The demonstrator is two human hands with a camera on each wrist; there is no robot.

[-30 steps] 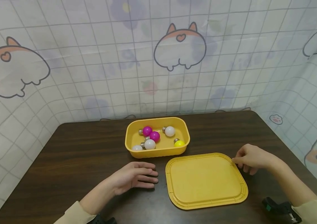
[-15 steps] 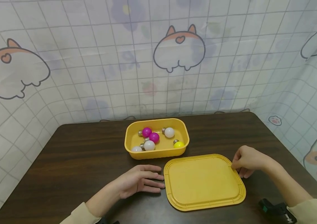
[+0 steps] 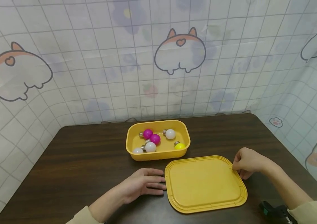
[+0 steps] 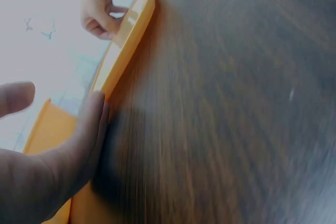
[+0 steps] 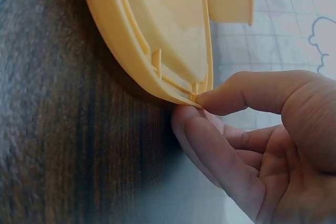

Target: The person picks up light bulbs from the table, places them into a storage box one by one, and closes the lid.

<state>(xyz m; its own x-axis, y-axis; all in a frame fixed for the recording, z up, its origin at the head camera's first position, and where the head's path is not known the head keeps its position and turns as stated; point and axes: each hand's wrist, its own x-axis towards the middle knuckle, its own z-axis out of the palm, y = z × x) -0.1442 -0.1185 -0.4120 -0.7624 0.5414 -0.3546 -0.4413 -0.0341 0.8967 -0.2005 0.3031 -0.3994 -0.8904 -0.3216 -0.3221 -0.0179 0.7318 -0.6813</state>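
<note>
A yellow rectangular plastic lid with rounded corners and a raised rim lies at the right front of the table. At its right edge my right hand pinches the rim between thumb and fingers; the right wrist view shows the thumb over the rim and fingertips beneath. My left hand is beside the lid's left edge, fingers extended, fingertips touching it. Behind both hands stands a yellow bin holding several bulbs: purple bulbs, white bulbs and a yellow bulb.
The dark wooden table reaches back to a wall covered with white grid cloth printed with corgis. A black device sits at the right wrist. The bin is close behind the lid's back edge.
My left hand has moved right until its fingertips meet the lid's left edge. The right hand keeps its pinch on the lid, which has shifted slightly left. The bin stays put.
</note>
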